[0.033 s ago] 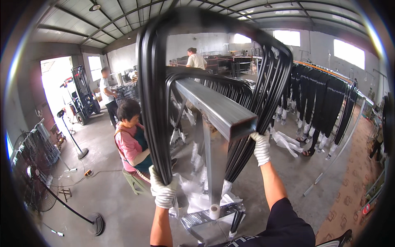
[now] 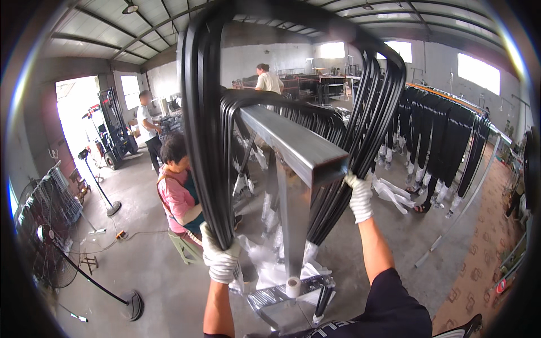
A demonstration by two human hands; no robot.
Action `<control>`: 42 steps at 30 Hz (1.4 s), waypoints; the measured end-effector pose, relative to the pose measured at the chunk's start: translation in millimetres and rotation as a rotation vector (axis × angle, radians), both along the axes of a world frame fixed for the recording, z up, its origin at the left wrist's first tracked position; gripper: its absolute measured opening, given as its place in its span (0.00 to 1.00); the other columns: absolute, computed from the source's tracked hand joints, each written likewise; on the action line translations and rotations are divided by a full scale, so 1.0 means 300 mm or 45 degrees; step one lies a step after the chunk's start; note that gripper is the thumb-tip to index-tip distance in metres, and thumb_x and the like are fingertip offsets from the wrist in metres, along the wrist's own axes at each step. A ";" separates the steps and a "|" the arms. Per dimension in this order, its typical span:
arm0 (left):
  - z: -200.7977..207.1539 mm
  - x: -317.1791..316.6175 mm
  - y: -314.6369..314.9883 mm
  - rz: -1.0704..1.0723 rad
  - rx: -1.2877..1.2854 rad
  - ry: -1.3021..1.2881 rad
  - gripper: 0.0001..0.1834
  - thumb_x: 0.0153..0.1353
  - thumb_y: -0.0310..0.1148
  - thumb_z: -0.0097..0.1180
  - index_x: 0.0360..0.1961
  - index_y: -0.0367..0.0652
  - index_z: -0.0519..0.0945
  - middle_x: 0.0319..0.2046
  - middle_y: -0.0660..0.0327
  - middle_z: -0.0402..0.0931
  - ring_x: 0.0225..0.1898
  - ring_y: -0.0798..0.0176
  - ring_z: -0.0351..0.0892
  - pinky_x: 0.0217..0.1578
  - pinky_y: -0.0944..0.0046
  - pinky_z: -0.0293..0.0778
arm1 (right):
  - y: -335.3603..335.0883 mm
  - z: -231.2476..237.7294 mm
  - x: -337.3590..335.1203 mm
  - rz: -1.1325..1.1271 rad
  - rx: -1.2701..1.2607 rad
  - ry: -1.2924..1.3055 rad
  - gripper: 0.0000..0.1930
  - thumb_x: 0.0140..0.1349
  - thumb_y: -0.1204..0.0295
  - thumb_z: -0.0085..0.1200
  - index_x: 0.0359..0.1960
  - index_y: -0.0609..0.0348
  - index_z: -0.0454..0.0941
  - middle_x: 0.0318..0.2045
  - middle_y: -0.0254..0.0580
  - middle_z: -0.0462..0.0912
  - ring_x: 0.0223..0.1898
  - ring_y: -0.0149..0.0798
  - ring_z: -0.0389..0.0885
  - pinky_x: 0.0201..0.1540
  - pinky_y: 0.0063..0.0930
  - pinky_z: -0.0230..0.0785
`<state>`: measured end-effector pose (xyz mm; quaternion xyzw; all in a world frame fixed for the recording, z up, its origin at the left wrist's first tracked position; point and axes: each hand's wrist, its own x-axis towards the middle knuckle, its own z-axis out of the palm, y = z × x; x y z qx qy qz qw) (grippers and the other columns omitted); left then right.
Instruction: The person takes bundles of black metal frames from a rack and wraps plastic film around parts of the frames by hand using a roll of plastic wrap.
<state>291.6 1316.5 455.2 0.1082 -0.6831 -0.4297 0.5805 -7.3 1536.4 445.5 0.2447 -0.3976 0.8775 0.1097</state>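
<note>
A bundle of black bent-tube frames (image 2: 204,141), shaped like upside-down U's, looms in front of me over the end of a grey square steel beam (image 2: 298,138). My left hand (image 2: 218,254), in a white ribbed glove, is closed round the lower part of the bundle's left legs. White-gloved too, my right hand (image 2: 359,197) is closed at the bundle's right legs, beside the beam's open end; its fingertips are partly hidden. More black tube frames (image 2: 282,104) hang along the beam behind the bundle, with clear plastic wrap on their lower ends.
A person in pink (image 2: 179,194) sits close on the left on a green stool (image 2: 185,248). A white roll (image 2: 293,287) stands on the beam's base. Black frames hang on a rack (image 2: 451,121) at right. Floor fans (image 2: 132,307) and a forklift (image 2: 112,129) stand left.
The bundle has come slightly nearer and up, its left side shifting left with my left hand. More of the frames hanging behind it shows. My right hand has barely moved.
</note>
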 end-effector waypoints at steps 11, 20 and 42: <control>0.244 0.396 0.076 -0.007 -0.258 0.098 0.29 0.37 0.22 0.58 0.46 0.37 0.69 0.37 0.62 0.73 0.38 0.69 0.73 0.40 0.69 0.69 | 0.321 0.528 0.740 -0.914 0.453 0.421 0.19 0.53 0.62 0.58 0.41 0.63 0.76 0.34 0.33 0.82 0.43 0.27 0.75 0.66 0.31 0.28; 0.245 0.900 0.054 -0.855 -0.196 0.367 0.31 0.37 0.10 0.50 0.48 0.35 0.64 0.35 0.61 0.67 0.40 0.66 0.69 0.51 0.55 0.67 | 0.433 0.674 1.517 -0.848 0.215 0.327 0.10 0.51 0.66 0.59 0.28 0.62 0.79 0.22 0.36 0.79 0.22 0.29 0.77 0.28 0.20 0.71; -0.438 1.016 0.179 -0.421 0.431 -0.325 0.31 0.41 0.18 0.59 0.50 0.40 0.65 0.28 0.67 0.68 0.27 0.72 0.69 0.29 0.70 0.70 | 0.578 -0.848 1.364 -0.911 1.250 -0.571 0.16 0.48 0.69 0.63 0.35 0.58 0.70 0.22 0.30 0.77 0.21 0.23 0.73 0.23 0.17 0.65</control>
